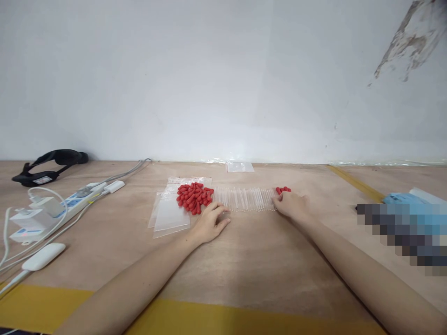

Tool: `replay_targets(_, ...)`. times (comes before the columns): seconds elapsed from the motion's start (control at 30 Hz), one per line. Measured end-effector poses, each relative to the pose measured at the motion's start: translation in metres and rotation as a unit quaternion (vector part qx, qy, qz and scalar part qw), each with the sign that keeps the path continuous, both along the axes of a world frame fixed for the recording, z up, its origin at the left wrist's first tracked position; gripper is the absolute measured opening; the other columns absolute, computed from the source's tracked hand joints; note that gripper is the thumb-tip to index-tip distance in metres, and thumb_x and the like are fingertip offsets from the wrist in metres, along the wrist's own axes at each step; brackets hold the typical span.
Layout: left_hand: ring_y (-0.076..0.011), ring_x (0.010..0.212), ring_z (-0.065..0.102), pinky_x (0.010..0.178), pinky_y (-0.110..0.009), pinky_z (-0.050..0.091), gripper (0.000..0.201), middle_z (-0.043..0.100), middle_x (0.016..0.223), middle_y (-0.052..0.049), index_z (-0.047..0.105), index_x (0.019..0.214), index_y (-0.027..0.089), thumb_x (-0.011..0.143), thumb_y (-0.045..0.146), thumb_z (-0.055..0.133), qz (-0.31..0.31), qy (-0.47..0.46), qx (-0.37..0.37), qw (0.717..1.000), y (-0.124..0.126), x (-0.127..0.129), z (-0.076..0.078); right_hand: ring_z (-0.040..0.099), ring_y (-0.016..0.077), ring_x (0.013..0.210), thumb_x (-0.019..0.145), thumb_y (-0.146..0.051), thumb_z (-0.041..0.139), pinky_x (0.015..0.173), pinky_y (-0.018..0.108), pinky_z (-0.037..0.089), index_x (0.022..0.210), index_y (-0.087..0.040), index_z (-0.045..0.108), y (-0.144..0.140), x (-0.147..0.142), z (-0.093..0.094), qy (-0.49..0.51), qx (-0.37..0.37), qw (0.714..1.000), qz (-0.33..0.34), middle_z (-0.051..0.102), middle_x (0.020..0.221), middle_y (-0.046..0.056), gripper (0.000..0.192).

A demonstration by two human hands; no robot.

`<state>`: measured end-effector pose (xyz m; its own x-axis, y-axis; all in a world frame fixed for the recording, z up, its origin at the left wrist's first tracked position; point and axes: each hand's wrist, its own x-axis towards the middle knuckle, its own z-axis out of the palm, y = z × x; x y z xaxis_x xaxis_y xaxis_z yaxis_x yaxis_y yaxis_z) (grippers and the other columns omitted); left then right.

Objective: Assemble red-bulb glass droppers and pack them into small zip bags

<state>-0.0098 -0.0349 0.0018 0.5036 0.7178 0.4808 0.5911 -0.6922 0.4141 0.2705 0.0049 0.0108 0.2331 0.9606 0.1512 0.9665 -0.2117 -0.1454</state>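
A row of thin clear tubes [244, 199] lies side by side across the middle of the table. At its left end my left hand [211, 223] rests with fingers apart, the fingertips by the tubes' near ends. My right hand [292, 205] is at the row's right end, fingers curled together; whatever they pinch is hidden. Just beyond it, a few small red bulb-shaped pieces [283, 190] show, partly covered by the hand. A larger heap of the same red pieces [193, 196] sits on clear plastic bags [171, 221], left of the row.
A power strip [75, 204] with white chargers and cables stands on the left, a white oval device [44, 257] before it. Behind is a black strap-like headset [52, 165]. A small clear bag [240, 167] lies by the wall. Something light blue [408, 200] is at right, partly pixelated.
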Motion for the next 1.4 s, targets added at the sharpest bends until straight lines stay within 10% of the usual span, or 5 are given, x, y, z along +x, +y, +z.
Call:
replay_targets(0.23, -0.0202, 0.091, 0.049, 0.084, -0.035, 0.039, 0.015, 0.055, 0.092, -0.005, 0.06, 0.09, 0.019, 0.077, 0.026, 0.055, 0.081, -0.01, 0.068, 0.994, 0.014, -0.006, 0.008, 0.057, 0.03, 0.09, 0.079, -0.034, 0.034, 0.081, 0.048, 0.031, 0.089, -0.016, 0.065, 0.004, 0.0, -0.001, 0.004, -0.026, 1.0, -0.008, 0.063, 0.091, 0.015, 0.037)
replay_targets(0.53, -0.0275, 0.094, 0.053, 0.082, -0.037, 0.04, 0.03, 0.06, 0.095, -0.011, 0.062, 0.092, 0.017, 0.073, 0.039, 0.053, 0.417, 0.075, 0.009, 0.906, 0.084, -0.078, 0.055, 0.057, 0.0279, 0.088, 0.083, -0.031, 0.031, 0.08, 0.043, 0.031, 0.091, -0.013, 0.062, -0.003, -0.005, 0.003, 0.006, 0.02, 1.0, 0.007, 0.063, 0.089, 0.016, 0.037)
replay_targets(1.0, -0.0239, 0.086, 0.059, 0.071, -0.031, 0.045, 0.024, 0.065, 0.09, -0.008, 0.061, 0.091, 0.018, 0.075, 0.03, 0.049, 0.457, 0.098, -0.054, 0.883, 0.099, -0.098, 0.057, 0.055, 0.0177, 0.071, 0.086, -0.03, 0.038, 0.076, 0.034, 0.033, 0.083, -0.019, 0.056, -0.039, -0.051, -0.011, 0.096, 0.213, 0.945, 0.231, 0.064, 0.076, 0.004, 0.022)
replay_targets(1.17, -0.0178, 0.08, 0.06, 0.076, -0.029, 0.046, 0.029, 0.059, 0.102, -0.01, 0.059, 0.101, 0.013, 0.081, 0.027, 0.043, 0.345, -0.03, 0.066, 0.936, 0.072, -0.08, 0.054, 0.056, 0.0173, 0.078, 0.087, -0.022, 0.036, 0.078, 0.034, 0.033, 0.102, -0.017, 0.057, -0.04, -0.056, -0.014, 0.103, 0.244, 0.912, 0.311, 0.065, 0.083, 0.006, 0.027)
replay_targets(1.4, -0.0166, 0.073, 0.064, 0.071, -0.032, 0.051, 0.021, 0.064, 0.084, -0.007, 0.06, 0.093, 0.014, 0.08, 0.026, 0.049, 0.061, -0.196, -0.149, 0.967, 0.025, -0.008, 0.007, 0.056, 0.0162, 0.075, 0.084, -0.023, 0.04, 0.072, 0.03, 0.036, 0.085, -0.018, 0.058, -0.06, -0.066, 0.003, 0.157, 0.209, 0.911, 0.32, 0.064, 0.08, 0.005, 0.019)
